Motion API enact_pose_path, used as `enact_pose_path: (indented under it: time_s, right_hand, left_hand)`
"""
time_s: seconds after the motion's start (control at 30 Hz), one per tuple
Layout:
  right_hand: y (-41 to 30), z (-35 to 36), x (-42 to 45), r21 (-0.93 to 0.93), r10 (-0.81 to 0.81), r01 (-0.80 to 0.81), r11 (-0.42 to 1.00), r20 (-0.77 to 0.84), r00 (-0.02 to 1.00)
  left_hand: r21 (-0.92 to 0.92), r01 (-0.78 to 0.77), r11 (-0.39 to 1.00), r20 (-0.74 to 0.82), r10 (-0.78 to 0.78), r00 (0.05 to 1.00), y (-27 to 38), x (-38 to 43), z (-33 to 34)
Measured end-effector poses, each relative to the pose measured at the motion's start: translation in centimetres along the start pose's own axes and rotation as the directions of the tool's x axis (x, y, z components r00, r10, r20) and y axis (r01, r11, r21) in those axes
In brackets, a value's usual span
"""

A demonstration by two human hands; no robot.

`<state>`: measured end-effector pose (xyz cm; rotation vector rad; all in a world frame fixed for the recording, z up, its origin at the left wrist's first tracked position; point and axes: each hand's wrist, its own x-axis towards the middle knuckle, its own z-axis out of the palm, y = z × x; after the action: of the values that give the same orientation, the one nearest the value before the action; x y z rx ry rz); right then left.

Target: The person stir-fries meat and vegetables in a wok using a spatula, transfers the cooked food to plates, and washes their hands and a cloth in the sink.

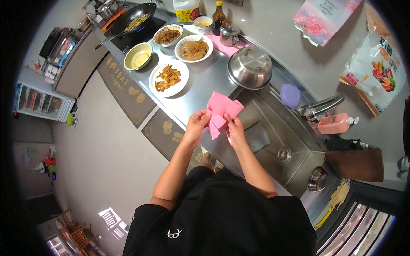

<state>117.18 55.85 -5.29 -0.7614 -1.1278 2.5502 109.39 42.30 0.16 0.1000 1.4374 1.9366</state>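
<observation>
A pink cleaning cloth (224,110), partly folded, is held up between my two hands over the front edge of the steel sink. My left hand (196,125) pinches its left side between thumb and fingers. On the other side, my right hand (235,130) grips the lower right part. Beneath and beyond the cloth lies the stainless-steel sink basin (298,163), with a grey cloth or mat (257,137) against its near wall. An upside-down steel basin (250,67) rests at the sink's far left corner.
Plated dishes, including a white plate of food (169,78), and a yellow bowl (138,56) stand on the steel counter (205,81). A wok (134,22) sits on the hob. Around the tap (323,107) are a purple box (290,96) and a pink pump bottle (334,123).
</observation>
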Motion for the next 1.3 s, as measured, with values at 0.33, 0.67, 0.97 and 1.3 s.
enact_pose_path:
  time_s: [0.33,0.67,0.97,1.3]
  right_hand:
    - [-8.3,3.8,-1.5,-0.789,0.034,0.452,0.416,0.510,0.860]
    - [-4.0,5.3,-1.8,-0.777,0.062,0.629,0.040,0.630,0.774]
    - [8.2,4.3,1.6,-0.594,0.102,0.686,-0.420,0.721,0.686]
    - [4.7,6.1,18.7,-0.832,-0.415,0.141,-0.536,0.405,0.815]
  left_hand:
    - [0.717,-0.455,0.528,0.029,0.630,0.776,2.7,-5.6,-0.7]
    - [0.343,0.108,0.933,-0.044,-0.099,0.994,-4.1,-3.9,-6.5]
    - [0.787,0.087,0.611,-0.394,0.389,0.833,-5.8,-3.8,-18.0]
    - [0.478,0.285,0.831,-0.287,-0.159,0.945,-2.8,-9.1,-25.8]
